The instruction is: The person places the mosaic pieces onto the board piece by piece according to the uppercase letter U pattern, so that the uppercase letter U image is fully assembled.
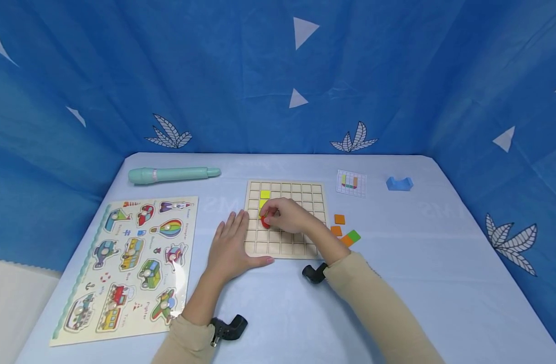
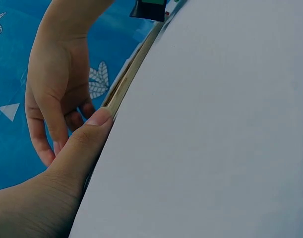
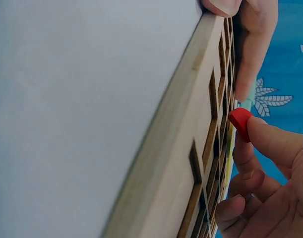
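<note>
A wooden grid board (image 1: 287, 245) with square recesses lies mid-table. My right hand (image 1: 287, 215) is over its left part, pinching a small red piece (image 3: 242, 123) between thumb and fingers; the right wrist view shows a rounded edge on it. Two yellow squares (image 1: 265, 194) sit in the board's second column, the lower one partly behind the right hand. My left hand (image 1: 232, 247) lies flat at the board's left edge with fingers spread, and its thumb (image 2: 99, 117) is against the front edge. Orange squares (image 1: 339, 219) and a green square (image 1: 353, 236) lie just right of the board.
A picture puzzle board (image 1: 136, 263) of vehicles takes up the table's left side. Behind it lies a mint-green microphone-like stick (image 1: 175, 175). A pattern card (image 1: 351, 183) and a blue notched block (image 1: 399, 184) are at the back right. Blue curtains (image 1: 241, 76) hang around the table.
</note>
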Available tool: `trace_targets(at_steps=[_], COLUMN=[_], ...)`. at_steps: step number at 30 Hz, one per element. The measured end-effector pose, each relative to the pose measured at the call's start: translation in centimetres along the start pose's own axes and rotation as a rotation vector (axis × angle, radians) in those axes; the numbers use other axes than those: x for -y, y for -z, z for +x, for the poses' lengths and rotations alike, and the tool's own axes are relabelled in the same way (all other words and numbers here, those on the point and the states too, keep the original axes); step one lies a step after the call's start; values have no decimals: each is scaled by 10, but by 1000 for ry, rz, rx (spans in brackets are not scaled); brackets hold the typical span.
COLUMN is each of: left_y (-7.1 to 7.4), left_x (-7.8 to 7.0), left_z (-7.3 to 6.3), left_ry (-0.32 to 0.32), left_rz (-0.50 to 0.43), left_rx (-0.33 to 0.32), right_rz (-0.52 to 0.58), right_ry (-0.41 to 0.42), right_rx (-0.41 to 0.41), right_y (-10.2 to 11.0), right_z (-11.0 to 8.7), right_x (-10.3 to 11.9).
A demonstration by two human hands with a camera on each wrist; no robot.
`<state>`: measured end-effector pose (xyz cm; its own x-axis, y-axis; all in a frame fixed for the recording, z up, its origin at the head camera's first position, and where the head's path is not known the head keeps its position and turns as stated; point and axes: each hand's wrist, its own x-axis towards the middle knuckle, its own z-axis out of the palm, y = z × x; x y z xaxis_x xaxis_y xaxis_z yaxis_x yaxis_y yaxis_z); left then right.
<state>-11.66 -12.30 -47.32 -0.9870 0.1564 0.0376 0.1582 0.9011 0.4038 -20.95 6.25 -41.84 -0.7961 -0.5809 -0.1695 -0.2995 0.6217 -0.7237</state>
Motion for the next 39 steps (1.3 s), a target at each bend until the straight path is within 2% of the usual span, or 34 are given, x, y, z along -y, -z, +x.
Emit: trace_targets(at_steps=[20,31,39], left_y=[0,1,1], left_x=[0,1,1], left_z=[0,1,0], left_ry=[4,-5,-7], left_rz=[-4,12,11], left_rx=[11,18,18], right_rz=[-36,-45,-4], right_ry=[-34,-13,3], right_rx=[-21,-40,-53], right_y=[-7,-9,-8], right_z=[3,4,3], right_x=[-1,-4,-3])
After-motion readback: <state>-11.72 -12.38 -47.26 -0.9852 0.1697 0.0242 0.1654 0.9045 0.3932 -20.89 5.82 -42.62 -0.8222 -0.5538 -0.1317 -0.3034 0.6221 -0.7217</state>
